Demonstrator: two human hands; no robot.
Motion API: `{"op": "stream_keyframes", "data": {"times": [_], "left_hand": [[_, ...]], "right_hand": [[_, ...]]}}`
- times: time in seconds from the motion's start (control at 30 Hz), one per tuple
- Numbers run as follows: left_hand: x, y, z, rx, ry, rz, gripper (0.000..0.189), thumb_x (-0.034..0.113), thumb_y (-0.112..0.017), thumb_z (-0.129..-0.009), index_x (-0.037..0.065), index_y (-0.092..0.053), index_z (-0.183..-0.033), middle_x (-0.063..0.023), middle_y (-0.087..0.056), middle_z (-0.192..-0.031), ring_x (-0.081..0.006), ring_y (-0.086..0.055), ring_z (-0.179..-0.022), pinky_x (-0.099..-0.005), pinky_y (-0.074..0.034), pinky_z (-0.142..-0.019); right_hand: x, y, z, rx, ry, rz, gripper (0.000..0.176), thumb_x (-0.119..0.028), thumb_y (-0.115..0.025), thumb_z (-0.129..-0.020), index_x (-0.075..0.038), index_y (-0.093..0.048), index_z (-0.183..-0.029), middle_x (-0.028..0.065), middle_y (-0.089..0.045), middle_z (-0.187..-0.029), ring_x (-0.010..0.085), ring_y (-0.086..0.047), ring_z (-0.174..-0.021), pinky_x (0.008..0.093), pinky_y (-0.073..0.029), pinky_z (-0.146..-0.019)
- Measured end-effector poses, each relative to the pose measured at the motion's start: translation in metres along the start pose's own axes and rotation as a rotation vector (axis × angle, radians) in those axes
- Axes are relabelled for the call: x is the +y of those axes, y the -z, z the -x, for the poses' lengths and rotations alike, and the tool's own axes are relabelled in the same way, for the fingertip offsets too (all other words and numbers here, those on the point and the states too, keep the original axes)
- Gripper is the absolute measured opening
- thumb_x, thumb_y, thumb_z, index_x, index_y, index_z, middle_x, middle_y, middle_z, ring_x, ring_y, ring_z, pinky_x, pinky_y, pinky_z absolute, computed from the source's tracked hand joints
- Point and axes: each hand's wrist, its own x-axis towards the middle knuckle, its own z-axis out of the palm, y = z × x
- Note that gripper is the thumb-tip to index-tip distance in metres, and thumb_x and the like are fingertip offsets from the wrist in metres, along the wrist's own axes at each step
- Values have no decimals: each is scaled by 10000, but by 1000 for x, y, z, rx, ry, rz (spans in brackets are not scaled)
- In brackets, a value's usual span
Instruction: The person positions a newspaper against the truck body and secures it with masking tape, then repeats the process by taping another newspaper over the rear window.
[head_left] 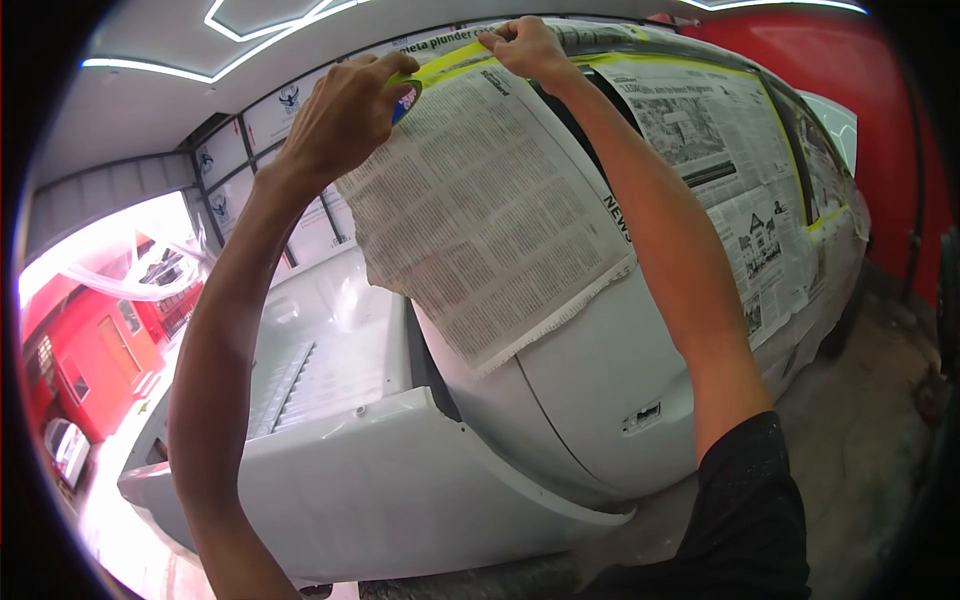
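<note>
My left hand (345, 112) is raised and grips a roll of yellow-green masking tape (405, 95), mostly hidden under the fingers. A strip of that tape (455, 62) runs from the roll to my right hand (528, 48), whose fingertips pinch and press it along the top edge of a newspaper sheet (480, 210). The sheet hangs over the rear window of a white pickup truck (590, 400). More newspaper (730, 170), edged with the same tape, covers the windows further right.
The truck's open bed (310, 370) and its white side panel lie below my arms. A red wall (880, 90) stands behind the cab. Bright daylight and a red building (90, 350) show at the left. Grey concrete floor (860, 450) lies at the lower right.
</note>
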Motion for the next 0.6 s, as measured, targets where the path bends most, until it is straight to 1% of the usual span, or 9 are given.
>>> {"op": "stream_keyframes", "data": {"times": [0.03, 0.13, 0.2, 0.23, 0.3, 0.33, 0.43, 0.5, 0.6], "left_hand": [[0, -3, -1, -16, 12, -43, 290, 217, -652, -1021, 32, -722, -1234, -199, -759, -1034, -231, -676, -717, -370, -558, -678], [-1, -8, -7, -54, 27, -127, 276, 208, -652, -1021, 50, -751, -1225, -180, -752, -968, -207, -623, -664, -370, -533, -631], [-4, -9, -12, -63, 14, -130, 262, 194, -647, -1024, 58, -765, -1214, -164, -742, -922, -193, -595, -645, -374, -518, -610], [-6, -10, -14, -86, -14, -145, 264, 189, -637, -1029, 71, -759, -1232, -154, -739, -916, -198, -615, -643, -379, -534, -607], [-11, -12, -18, -130, -67, -174, 275, 180, -617, -1040, 96, -746, -1268, -133, -733, -902, -209, -654, -639, -391, -565, -599], [-15, -16, -18, -140, -50, -183, 277, 185, -614, -1044, 106, -742, -1277, -127, -732, -893, -197, -644, -630, -387, -558, -586], [-19, -22, -17, -182, -3, -208, 283, 198, -603, -1055, 132, -733, -1298, -108, -734, -882, -167, -620, -612, -376, -540, -553], [-17, -18, -15, -225, 23, -225, 286, 206, -594, -1062, 148, -731, -1306, -97, -741, -896, -157, -613, -610, -369, -529, -538], [-15, -16, -13, -271, 107, -180, 291, 224, -580, -1068, 161, -732, -1308, -83, -755, -931, -154, -627, -622, -360, -541, -551]], "right_hand": [[1, -2, -2, -6, 10, -7, 389, -398, -763, -956, -15, -785, -1020, 82, -752, -861, 164, -703, -840, 343, -549, -817], [-2, -4, 0, -1, -30, 69, 394, -399, -777, -933, -13, -791, -1009, 107, -762, -888, 185, -714, -857, 357, -554, -830], [-3, -6, -4, 25, -103, 84, 339, -395, -794, -898, -65, -817, -973, 142, -778, -981, 244, -736, -981, 366, -552, -923], [0, -8, -6, 37, -140, 93, 312, -393, -803, -880, -91, -830, -955, 159, -786, -1028, 274, -747, -1043, 370, -551, -969], [5, -11, -7, 40, -102, 136, 350, -392, -793, -896, -47, -811, -951, 145, -781, -948, 248, -745, -931, 370, -559, -900], [8, -11, -8, 42, -84, 158, 370, -392, -788, -904, -25, -802, -949, 137, -778, -909, 235, -744, -875, 370, -562, -865], [7, -9, -9, -10, -118, 190, 306, -387, -800, -884, -106, -829, -1003, 174, -777, -1081, 302, -735, -1093, 392, -548, -992], [4, -12, -7, -11, -140, 201, 295, -370, -799, -888, -107, -827, -1018, 178, -772, -1104, 306, -728, -1115, 401, -547, -1004], [4, -18, -5, 21, -142, 229, 283, -344, -793, -897, -105, -822, -1045, 186, -764, -1129, 317, -721, -1136, 409, -548, -1016]]}}
